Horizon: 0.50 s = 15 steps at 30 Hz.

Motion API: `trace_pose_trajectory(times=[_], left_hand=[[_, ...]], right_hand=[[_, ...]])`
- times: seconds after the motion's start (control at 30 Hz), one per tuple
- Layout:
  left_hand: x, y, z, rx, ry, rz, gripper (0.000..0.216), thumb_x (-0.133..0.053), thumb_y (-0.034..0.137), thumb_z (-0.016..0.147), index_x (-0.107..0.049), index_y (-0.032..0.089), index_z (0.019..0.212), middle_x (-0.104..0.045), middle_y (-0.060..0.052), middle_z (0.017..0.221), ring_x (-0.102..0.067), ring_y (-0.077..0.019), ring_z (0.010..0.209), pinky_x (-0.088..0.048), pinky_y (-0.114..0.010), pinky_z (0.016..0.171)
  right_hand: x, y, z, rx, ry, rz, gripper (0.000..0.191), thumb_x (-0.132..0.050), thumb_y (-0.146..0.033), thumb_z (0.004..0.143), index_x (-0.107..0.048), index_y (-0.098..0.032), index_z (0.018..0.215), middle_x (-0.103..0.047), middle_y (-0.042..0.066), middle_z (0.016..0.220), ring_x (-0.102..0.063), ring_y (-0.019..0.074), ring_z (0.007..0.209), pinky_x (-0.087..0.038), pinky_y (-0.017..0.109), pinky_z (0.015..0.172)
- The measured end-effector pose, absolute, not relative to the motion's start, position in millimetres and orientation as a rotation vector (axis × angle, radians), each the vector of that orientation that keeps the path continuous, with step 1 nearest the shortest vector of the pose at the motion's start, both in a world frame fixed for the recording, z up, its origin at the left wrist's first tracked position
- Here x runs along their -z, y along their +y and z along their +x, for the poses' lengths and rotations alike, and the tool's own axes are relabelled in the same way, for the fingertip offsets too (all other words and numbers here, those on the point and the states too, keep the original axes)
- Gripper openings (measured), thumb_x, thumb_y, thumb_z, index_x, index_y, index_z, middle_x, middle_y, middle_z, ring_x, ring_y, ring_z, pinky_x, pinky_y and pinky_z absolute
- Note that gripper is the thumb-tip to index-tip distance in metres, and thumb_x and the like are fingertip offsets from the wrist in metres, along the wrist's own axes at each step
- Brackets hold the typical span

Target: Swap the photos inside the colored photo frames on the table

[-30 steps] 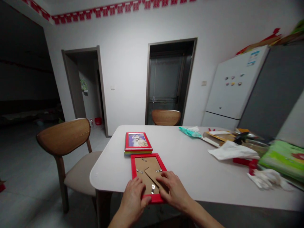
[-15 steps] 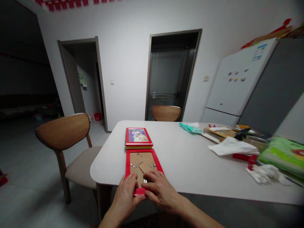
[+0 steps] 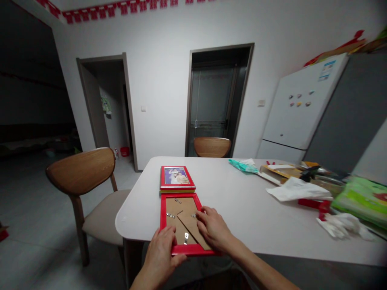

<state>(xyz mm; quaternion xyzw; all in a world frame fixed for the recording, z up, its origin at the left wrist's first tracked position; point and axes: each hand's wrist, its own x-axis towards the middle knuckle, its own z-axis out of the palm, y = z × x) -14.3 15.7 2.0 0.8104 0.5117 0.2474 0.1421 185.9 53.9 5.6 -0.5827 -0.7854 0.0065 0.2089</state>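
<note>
A red picture frame (image 3: pixel 163 213) lies face down at the near edge of the white table (image 3: pixel 242 209), its brown backing board and metal clips facing up. My left hand (image 3: pixel 161 245) rests on the frame's near left corner, fingers curled over the edge. My right hand (image 3: pixel 213 227) lies flat on the backing, fingertips at a clip near the right rim. Just behind, a stack of frames (image 3: pixel 177 179) lies face up, the top one red with a photo.
A wooden chair (image 3: pixel 83 177) stands left of the table, another chair (image 3: pixel 211 147) at the far side. Papers, a teal bag (image 3: pixel 242 165), white cloths (image 3: pixel 341 225) and a green pack (image 3: pixel 363 199) clutter the table's right. A white fridge (image 3: pixel 299 108) stands behind.
The face-down frame has shifted slightly and my right hand has moved from the near edge up to the right-side clip. My left hand stays at the near left corner.
</note>
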Motion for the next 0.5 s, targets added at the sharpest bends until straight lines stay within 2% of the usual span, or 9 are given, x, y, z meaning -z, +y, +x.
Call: trace_pose_trajectory(times=[0.23, 0.33, 0.5], left_hand=[[-5, 14, -11, -0.685, 1.532, 2.29, 0.053, -0.067, 0.031, 0.058, -0.051, 0.014, 0.106, -0.059, -0.008, 0.1, -0.047, -0.0225, 0.104, -0.03, -0.037, 0.094], [-5, 12, -11, -0.645, 1.551, 2.279, 0.054, -0.065, 0.032, 0.06, -0.049, 0.013, 0.108, -0.057, -0.009, 0.106, -0.044, -0.0227, 0.108, -0.027, -0.037, 0.097], [-6, 10, -10, -0.642, 1.55, 2.275, 0.051, -0.064, 0.032, 0.061, -0.05, 0.016, 0.107, -0.057, -0.007, 0.105, -0.045, -0.0213, 0.107, -0.027, -0.035, 0.097]], right_hand=[[-3, 66, 184, -0.037, -2.212, -1.637, 0.029, -0.033, -0.026, 0.08, -0.059, -0.016, 0.073, -0.051, 0.008, 0.087, -0.044, 0.0163, 0.082, -0.032, 0.026, 0.076], [-4, 62, 184, -0.052, -2.242, -1.603, 0.03, -0.032, -0.025, 0.081, -0.059, -0.016, 0.074, -0.051, 0.008, 0.088, -0.045, 0.0158, 0.082, -0.032, 0.025, 0.077], [-11, 52, 187, -0.068, -2.319, -1.555, 0.031, -0.03, -0.029, 0.083, -0.058, -0.016, 0.08, -0.05, 0.008, 0.092, -0.045, 0.016, 0.083, -0.032, 0.026, 0.078]])
